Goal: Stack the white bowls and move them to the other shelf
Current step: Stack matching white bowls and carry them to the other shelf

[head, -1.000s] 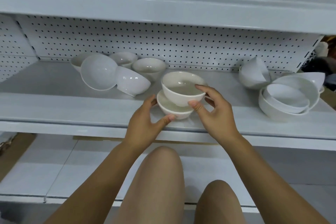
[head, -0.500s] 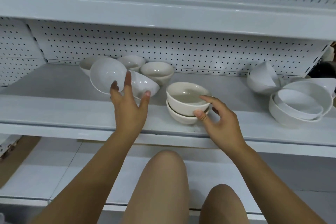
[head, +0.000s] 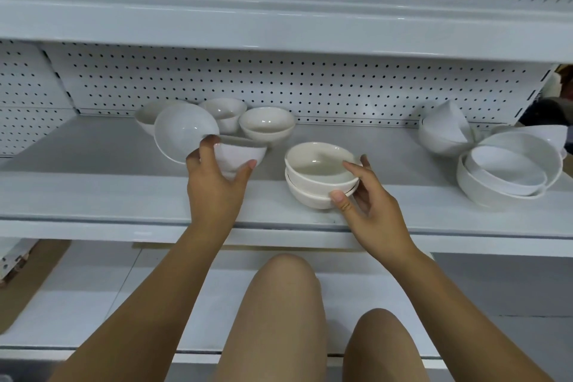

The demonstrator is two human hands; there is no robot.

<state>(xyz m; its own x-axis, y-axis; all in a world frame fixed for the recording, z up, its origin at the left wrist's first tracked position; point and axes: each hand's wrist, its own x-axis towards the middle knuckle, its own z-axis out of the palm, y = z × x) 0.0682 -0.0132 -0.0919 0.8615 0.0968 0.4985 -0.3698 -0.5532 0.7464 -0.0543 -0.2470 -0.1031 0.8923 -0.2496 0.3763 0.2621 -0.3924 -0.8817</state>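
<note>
Clutching a tipped bowl point(head: 240, 158) with the left grip point(head: 214, 186); pinching the two-bowl stack point(head: 319, 177) on the shelf point(head: 93, 195) with the right grip point(head: 372, 208).

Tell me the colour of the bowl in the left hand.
Plain white bowl, seen in the head view.

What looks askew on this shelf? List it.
Back left, one white bowl lies tipped on its side. On the right, a second bowl is tipped over, and the nested bowls beside it sit tilted.
</note>
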